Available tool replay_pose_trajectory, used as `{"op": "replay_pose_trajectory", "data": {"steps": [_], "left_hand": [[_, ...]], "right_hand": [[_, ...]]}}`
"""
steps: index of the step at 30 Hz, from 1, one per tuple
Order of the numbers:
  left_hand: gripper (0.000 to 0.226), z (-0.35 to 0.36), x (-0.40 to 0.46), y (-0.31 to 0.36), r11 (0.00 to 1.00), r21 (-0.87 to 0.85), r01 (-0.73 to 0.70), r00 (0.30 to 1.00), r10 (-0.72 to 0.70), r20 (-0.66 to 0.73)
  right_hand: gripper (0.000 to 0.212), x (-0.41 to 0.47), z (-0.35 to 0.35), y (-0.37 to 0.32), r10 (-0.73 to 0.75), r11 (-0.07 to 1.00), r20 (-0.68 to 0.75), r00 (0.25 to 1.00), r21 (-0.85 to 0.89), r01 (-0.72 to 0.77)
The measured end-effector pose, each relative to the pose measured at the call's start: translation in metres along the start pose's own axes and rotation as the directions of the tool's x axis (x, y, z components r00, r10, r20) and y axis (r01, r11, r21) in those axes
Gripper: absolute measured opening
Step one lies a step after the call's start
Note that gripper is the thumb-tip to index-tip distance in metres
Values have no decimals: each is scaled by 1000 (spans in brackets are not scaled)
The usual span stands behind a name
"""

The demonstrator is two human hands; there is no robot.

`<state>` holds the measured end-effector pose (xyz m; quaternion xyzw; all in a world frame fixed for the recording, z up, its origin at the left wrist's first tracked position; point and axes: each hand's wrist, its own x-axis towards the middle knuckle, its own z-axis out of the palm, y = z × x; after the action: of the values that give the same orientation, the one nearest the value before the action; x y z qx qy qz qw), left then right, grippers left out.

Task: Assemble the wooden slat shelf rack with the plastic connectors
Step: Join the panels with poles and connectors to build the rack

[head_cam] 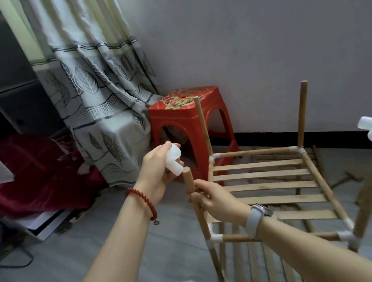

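Right hand grips the post; left hand holds connector just above.

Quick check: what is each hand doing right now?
Left hand: holds a white plastic connector just above the post top.
Right hand: grips the near-left wooden post.

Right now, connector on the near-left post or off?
Off. The white connector in the left hand sits beside the bare post top.
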<state>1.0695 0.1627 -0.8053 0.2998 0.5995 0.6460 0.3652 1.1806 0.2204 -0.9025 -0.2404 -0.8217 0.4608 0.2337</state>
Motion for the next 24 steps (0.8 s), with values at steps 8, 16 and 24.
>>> {"op": "replay_pose_trajectory", "data": {"steps": [8,16,24], "left_hand": [[30,10,3,-5,953,272,-136,989,146,-17],[27,25,-11,-18,967,146,-208,976,214,-27],[24,28,-8,-27,914,261,-309,922,356,-155]], "right_hand": [[9,0,1,1,1,1000,31,1000,-18,0],[24,-12,-12,1,-3,987,-26,1000,-160,-1],[19,-75,-100,-16,-324,851,-387,863,-517,87]]}}
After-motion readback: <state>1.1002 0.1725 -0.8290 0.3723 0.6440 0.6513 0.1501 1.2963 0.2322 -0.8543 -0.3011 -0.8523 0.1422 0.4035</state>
